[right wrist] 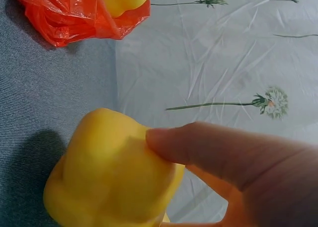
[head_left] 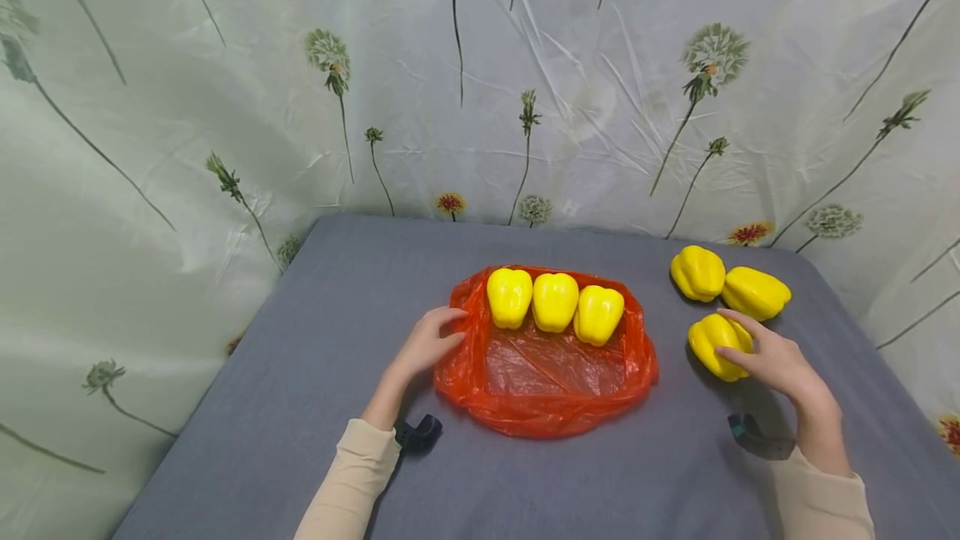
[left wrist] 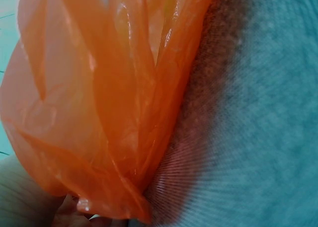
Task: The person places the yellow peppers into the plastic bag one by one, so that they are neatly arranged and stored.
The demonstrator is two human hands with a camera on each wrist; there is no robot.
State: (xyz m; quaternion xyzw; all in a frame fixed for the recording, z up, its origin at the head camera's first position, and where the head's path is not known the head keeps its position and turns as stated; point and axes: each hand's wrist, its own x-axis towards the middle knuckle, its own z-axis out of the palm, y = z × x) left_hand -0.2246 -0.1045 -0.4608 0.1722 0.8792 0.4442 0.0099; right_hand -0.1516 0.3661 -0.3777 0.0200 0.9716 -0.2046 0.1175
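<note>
A red plastic bag (head_left: 555, 415) lies spread on the table with its mouth facing up. Inside, along its far side, stand three yellow bell peppers (head_left: 555, 303) in a row. My left hand (head_left: 426, 344) holds the bag's left edge, thumb and fingers at the rim; in the left wrist view the orange-looking plastic (left wrist: 119, 137) hides most of the fingers. To the right of the bag, my right hand (head_left: 780, 363) grips another yellow bell pepper (head_left: 716, 348) between thumb and fingers. The right wrist view shows the thumb (right wrist: 174, 145) pressed on this pepper (right wrist: 109, 172).
Two more yellow bell peppers, one upright (head_left: 697, 273) and one on its side (head_left: 757, 292), sit just beyond my right hand. The grey cloth-covered table (head_left: 300, 357) ends at a pale curtain (head_left: 420, 90) printed with dandelions. Dark straps with camera mounts (head_left: 420, 433) circle my wrists.
</note>
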